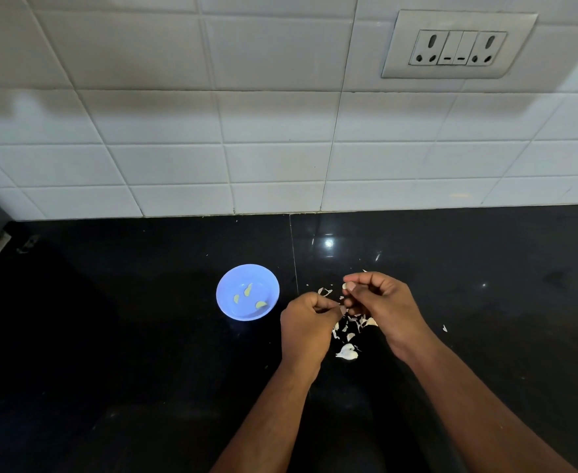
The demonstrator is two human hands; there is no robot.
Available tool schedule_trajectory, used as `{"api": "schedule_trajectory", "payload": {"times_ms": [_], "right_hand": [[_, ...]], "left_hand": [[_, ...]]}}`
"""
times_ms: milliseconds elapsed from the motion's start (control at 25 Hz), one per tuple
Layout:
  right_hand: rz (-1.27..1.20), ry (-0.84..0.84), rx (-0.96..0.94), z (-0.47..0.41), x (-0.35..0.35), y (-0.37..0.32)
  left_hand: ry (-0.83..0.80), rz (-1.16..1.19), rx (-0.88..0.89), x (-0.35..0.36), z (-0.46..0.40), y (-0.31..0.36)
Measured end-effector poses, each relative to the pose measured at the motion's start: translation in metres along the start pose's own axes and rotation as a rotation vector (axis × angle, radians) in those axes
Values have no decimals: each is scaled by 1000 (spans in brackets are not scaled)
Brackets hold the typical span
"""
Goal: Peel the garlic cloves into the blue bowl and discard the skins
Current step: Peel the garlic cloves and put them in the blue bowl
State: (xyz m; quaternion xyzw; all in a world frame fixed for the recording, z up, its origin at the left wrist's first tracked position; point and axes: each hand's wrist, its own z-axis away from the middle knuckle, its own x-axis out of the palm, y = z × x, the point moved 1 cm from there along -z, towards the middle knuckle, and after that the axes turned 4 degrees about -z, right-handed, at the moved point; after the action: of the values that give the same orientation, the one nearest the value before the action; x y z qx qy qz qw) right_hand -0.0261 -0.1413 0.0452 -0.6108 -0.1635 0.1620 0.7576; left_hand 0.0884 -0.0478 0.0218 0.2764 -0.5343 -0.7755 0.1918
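Garlic clove [348,286] sits pinched at the fingertips of the right hand [381,303], lower centre of frame, above the black desk [485,319]. Left hand [306,320] has a narrow grip, thumb and fingers curled on what looks like a strip of skin beside the clove. Blue bowl [224,285], left of the hands, holds three peeled cloves [248,289]. Loose skins [347,351] lie scattered under and just below the hands. Judgement: the clove is small, light, firm and likely slippery once bare; hold it by the ends. Skin is papery, tears easily; pinch at a loose edge.
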Motion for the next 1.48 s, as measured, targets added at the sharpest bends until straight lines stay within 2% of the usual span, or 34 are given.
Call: {"api": "schedule_trajectory", "payload": {"times_ms": [120, 240, 520, 640, 880, 1080, 1160, 1280, 1360, 1480], "right_hand": [[42, -10, -6, -1, -2, 1], [50, -25, 2, -1, -3, 2], [89, -53, 19, -12, 8, -2], [240, -151, -17, -23, 29, -4], [634, -362, -201, -44, 99, -3], [731, -451, -215, -40, 127, 0], [716, -438, -217, -38, 123, -1], [708, -382, -187, -42, 95, -4], [789, -273, -175, -49, 59, -7], [1031, -102, -99, -55, -10, -15]], "left_hand": [[31, 72, -29, -1, 0, 1], [-31, 146, -69, 0, 1, 5], [-169, 96, -220, -6, 8, 1], [-179, 39, -249, -9, 8, -7], [-127, -46, -194, -18, 8, -20], [-93, -18, -251, -23, 7, -18], [-91, -23, -243, -20, 5, -19], [-53, -134, -130, -13, 0, -18], [-25, -284, -65, -8, -1, -13], [40, -288, -4, 7, -5, -4]]}}
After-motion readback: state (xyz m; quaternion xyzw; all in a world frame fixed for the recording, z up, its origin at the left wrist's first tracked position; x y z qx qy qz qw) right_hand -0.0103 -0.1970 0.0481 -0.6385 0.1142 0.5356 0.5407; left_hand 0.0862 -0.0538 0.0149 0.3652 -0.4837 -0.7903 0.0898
